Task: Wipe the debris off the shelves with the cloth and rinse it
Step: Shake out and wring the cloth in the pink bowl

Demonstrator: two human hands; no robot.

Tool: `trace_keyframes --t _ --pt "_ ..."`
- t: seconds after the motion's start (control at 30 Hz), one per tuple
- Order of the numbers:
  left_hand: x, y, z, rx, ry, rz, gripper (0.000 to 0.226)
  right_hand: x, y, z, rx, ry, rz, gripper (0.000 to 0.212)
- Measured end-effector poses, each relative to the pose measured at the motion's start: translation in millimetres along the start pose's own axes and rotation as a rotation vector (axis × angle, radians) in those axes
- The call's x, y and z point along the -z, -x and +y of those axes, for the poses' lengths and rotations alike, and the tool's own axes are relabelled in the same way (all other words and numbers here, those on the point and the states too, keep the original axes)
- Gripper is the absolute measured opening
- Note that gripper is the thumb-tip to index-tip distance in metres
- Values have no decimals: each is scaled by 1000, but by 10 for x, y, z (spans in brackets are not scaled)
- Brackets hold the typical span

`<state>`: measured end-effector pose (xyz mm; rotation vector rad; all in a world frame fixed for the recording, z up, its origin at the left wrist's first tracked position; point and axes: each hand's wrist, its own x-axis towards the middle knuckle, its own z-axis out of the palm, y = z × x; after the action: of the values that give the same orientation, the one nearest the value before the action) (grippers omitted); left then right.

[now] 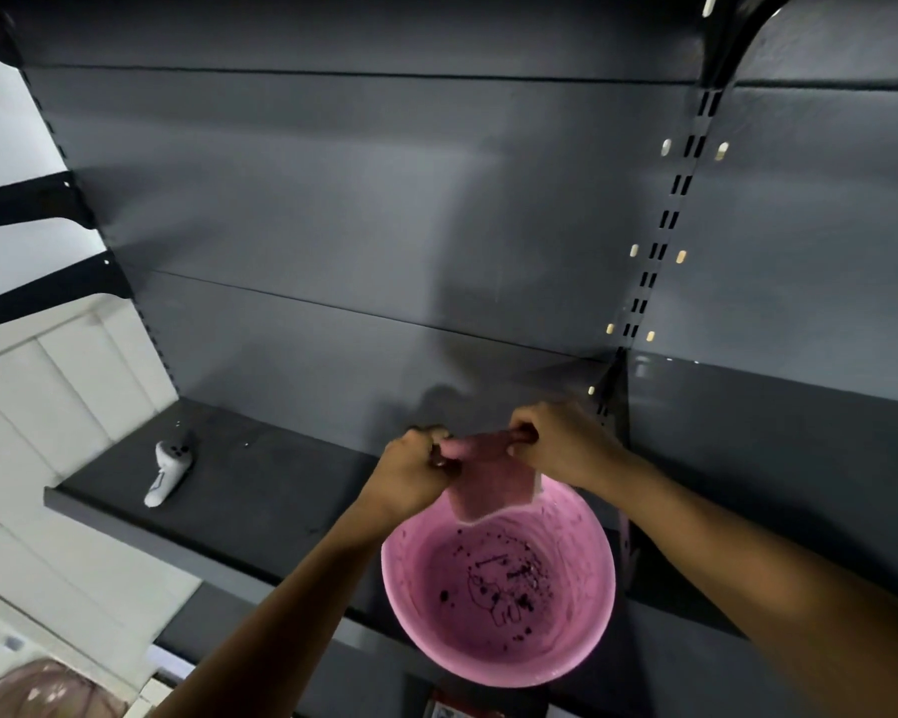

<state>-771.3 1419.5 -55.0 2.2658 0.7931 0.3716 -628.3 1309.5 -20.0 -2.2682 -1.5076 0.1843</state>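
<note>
A pink cloth (488, 484) hangs stretched between my two hands over a pink bucket (587, 634). My left hand (410, 469) grips the cloth's left end and my right hand (561, 443) grips its right end, both above the bucket's far rim. The cloth's lower edge dips just inside the bucket. Dark specks of debris lie on the bucket's bottom. The bucket stands on a dark grey shelf (260, 489), near its front edge.
A white handheld controller (169, 471) lies on the shelf's left part. A slotted black upright (659, 241) runs up the grey back panel on the right. Black shelf brackets (37, 199) stick out at the left. White wall tiles show at far left.
</note>
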Motion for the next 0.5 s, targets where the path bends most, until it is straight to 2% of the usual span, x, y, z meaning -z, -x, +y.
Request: trace_keyframes --t 0.07,0.13,0.2,0.3,0.4,0.43,0.5 --pt "8 -26 -77 21 288 -29 16 7 5 23 -29 -14 -27 12" --pt "22 -15 -100 119 597 -35 18 35 1 6 -114 -135 -31 21" --pt "2 0 -112 253 823 8 20 81 -7 -39 -262 -449 -40 19" --pt "4 37 -68 316 895 98 28 168 30 -164 -479 -925 -232 18" --pt "38 18 -24 336 894 182 30 221 70 -391 -488 -891 -302 26" --pt "56 14 -26 340 879 177 30 207 80 -476 -486 -828 -247 30" --pt "104 36 -60 342 876 102 30 102 131 -628 -466 -720 -32 37"
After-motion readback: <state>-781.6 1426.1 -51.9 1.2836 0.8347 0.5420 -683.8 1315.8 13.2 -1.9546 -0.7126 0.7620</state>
